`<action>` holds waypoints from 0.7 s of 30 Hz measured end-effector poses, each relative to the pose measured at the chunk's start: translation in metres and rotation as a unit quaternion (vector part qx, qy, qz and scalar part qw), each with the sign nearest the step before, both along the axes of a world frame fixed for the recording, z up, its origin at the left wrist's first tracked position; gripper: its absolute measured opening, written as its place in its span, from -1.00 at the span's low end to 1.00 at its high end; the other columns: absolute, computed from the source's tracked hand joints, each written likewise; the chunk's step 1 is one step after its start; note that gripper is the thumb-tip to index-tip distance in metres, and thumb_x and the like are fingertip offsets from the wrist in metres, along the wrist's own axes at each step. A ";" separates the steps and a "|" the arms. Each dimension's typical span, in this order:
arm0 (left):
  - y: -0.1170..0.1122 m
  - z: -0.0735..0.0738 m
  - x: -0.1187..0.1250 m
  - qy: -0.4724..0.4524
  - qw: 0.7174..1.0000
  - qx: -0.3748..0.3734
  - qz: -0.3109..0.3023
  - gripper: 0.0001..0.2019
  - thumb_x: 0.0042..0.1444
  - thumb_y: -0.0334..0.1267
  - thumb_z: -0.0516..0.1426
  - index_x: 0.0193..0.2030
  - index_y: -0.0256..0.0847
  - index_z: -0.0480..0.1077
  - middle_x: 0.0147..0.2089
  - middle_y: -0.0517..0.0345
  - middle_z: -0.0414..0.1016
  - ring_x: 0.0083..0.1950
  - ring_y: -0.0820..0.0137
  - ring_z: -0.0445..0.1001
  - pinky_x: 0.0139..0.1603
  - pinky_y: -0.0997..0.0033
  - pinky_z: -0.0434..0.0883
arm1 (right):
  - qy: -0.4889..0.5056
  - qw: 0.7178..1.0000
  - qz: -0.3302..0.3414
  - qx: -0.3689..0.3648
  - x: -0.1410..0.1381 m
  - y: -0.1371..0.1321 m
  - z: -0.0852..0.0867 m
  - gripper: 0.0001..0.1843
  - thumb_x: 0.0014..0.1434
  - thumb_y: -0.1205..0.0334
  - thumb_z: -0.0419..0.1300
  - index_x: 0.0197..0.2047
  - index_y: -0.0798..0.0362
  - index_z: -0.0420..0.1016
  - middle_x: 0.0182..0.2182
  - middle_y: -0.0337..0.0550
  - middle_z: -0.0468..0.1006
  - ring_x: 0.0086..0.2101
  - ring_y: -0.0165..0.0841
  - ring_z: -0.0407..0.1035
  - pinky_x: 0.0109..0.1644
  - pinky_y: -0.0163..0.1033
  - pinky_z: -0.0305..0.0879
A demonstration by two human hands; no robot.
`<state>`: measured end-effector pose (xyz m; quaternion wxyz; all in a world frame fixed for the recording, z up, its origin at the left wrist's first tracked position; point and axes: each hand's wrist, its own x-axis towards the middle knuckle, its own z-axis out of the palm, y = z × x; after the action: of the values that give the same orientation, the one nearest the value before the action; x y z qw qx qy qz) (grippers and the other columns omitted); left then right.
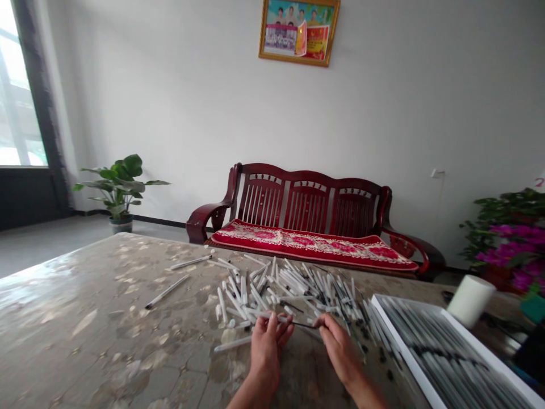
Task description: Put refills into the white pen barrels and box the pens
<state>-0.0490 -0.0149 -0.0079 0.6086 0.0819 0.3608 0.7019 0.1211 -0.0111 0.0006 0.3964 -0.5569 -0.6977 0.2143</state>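
Just above the tabletop, my left hand (267, 342) is closed around a whitish pen barrel (260, 313), pinched between thumb and fingers. My right hand (337, 339) pinches the far end of a thin dark pen refill (304, 325). The refill lies in line with the barrel and reaches its right end; how far it goes inside is hidden by my left fingers. Directly beyond both hands spreads a loose heap of white pen barrels (242, 288), with dark refills mixed in on its right side.
A white box (403, 352) full of pens stands at the right, with small black pieces (382, 353) beside it. Behind it is a white paper roll (470, 301). Two separate pens, including one dark-tipped pen (166, 292), lie left. A wooden bench (306, 207) stands beyond the patterned table (106, 318).
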 end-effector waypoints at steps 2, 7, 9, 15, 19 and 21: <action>-0.001 -0.003 0.001 0.008 1.000 0.013 -0.005 -0.79 0.08 -0.30 0.29 -0.36 -0.21 0.30 -0.38 0.11 0.59 -0.32 0.33 0.65 -0.26 0.39 0.58 | 0.017 0.999 0.015 0.032 -0.002 -0.003 -0.003 -0.74 0.21 0.19 -0.07 -0.26 -0.05 0.44 -0.26 -0.14 0.56 -0.17 -0.25 0.45 -0.03 -0.20 0.36; -0.005 -0.009 0.011 0.006 0.997 0.026 -0.069 -0.70 -0.06 -0.23 0.38 -0.31 -0.20 0.34 -0.30 0.08 0.62 -0.35 0.35 0.63 -0.30 0.38 0.58 | 0.047 0.998 0.025 0.031 -0.015 -0.012 -0.005 -0.69 0.28 0.08 -0.05 -0.05 -0.07 0.43 -0.17 -0.10 0.56 -0.12 -0.23 0.45 0.01 -0.19 0.36; -0.006 -0.007 0.012 -0.002 0.997 0.017 -0.081 -0.73 -0.03 -0.28 0.37 -0.31 -0.21 0.35 -0.32 0.08 0.62 -0.38 0.35 0.63 -0.35 0.40 0.57 | 0.074 0.996 0.058 -0.003 -0.020 -0.013 -0.003 -0.66 0.29 0.01 -0.03 0.00 -0.08 0.43 -0.20 -0.13 0.57 -0.16 -0.24 0.46 -0.04 -0.20 0.38; 0.000 0.005 -0.002 -0.031 0.999 -0.017 0.019 -0.89 0.14 -0.42 0.23 -0.34 -0.24 0.36 -0.32 0.08 0.60 -0.42 0.46 0.60 -0.47 0.58 0.51 | 0.075 0.993 0.045 -0.074 -0.019 0.022 0.004 -0.55 0.28 -0.08 -0.05 -0.04 0.00 0.49 -0.25 -0.12 0.59 -0.26 -0.24 0.49 -0.24 -0.24 0.38; 0.002 0.007 -0.006 -0.054 0.998 -0.021 0.031 -0.90 0.18 -0.45 0.18 -0.34 -0.24 0.37 -0.34 0.09 0.60 -0.41 0.47 0.61 -0.47 0.60 0.50 | -0.091 0.995 0.030 -0.013 -0.029 0.055 0.010 -0.77 0.16 0.25 0.07 -0.26 0.04 0.57 -0.23 -0.09 0.62 -0.15 -0.25 0.49 -0.04 -0.25 0.32; 0.003 0.004 -0.005 -0.059 0.998 -0.018 0.029 -0.91 0.17 -0.43 0.20 -0.33 -0.24 0.38 -0.34 0.08 0.60 -0.40 0.45 0.62 -0.46 0.58 0.51 | -0.167 0.986 0.023 -0.005 -0.043 0.066 0.014 -0.77 0.16 0.31 0.08 -0.27 0.04 0.59 -0.23 -0.09 0.62 -0.15 -0.28 0.49 -0.04 -0.27 0.30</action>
<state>-0.0538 -0.0123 -0.0040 0.6098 0.0193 0.3391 0.7161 0.0784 0.0548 0.0149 0.2664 -0.5708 -0.7657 0.1302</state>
